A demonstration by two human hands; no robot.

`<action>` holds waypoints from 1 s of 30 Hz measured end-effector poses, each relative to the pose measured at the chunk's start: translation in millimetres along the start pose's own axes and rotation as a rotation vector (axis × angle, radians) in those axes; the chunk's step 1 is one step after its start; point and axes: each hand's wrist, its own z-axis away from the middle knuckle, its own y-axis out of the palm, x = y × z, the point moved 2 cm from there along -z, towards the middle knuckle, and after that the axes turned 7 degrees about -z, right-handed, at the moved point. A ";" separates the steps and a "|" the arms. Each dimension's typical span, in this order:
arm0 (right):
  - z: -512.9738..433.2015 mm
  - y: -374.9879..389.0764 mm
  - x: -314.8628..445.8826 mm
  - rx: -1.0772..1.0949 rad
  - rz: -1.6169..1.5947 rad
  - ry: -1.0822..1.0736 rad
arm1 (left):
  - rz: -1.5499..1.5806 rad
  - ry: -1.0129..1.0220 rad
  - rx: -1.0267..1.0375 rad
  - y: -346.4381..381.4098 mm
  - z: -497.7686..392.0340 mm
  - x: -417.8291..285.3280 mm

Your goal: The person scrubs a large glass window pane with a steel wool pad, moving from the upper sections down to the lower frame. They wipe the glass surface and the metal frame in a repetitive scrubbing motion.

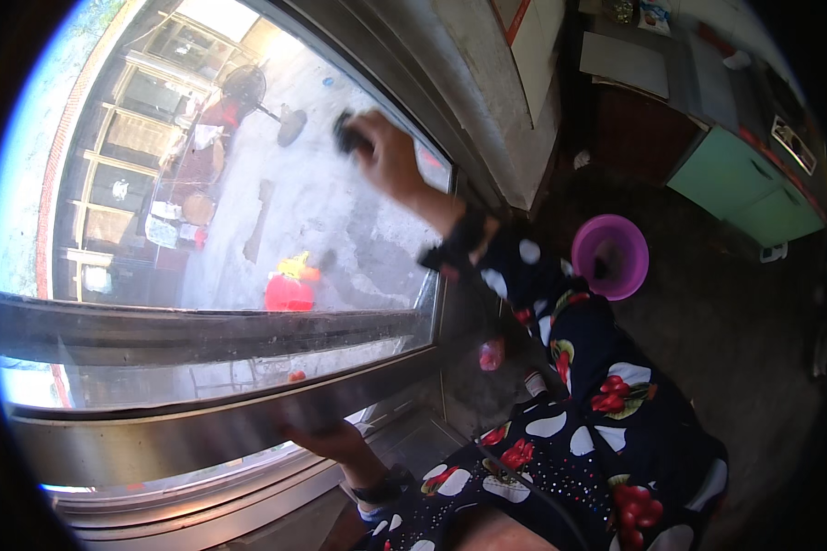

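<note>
Raised at the glass pane (358,227) of a metal-framed window, my right hand (386,155) grips a small dark pad or cloth (348,132). Motion blurs the pad, and whether it presses on the glass is hard to tell. Lower down, my left hand (331,441) holds the bottom rail (151,441) of the window sash; the rail partly hides its fingers. Dark bands circle both wrists. Below the sash run the metal tracks (207,510) of the window frame.
A purple bucket (634,275) with something dark inside stands on the floor to the right. Behind it is a green-doored cabinet (737,186). A wall edge (482,117) borders the window. Through the glass appear a pedestal fan (244,86) and a red object (289,294).
</note>
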 end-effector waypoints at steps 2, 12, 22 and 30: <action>-23.5 -4.4 -9.8 -0.042 0.126 -0.044 | -0.024 0.016 -0.001 -0.1 0.4 -4.7; 49.9 10.4 87.2 -0.005 -0.097 -0.294 | -0.076 0.085 0.047 -10.6 5.6 -4.5; 133.4 8.2 111.3 0.250 -0.190 -0.463 | 0.039 0.054 0.057 -18.5 10.6 -7.1; 51.0 -18.3 -12.5 0.005 0.137 0.047 | 0.067 0.014 0.003 -18.0 8.8 5.6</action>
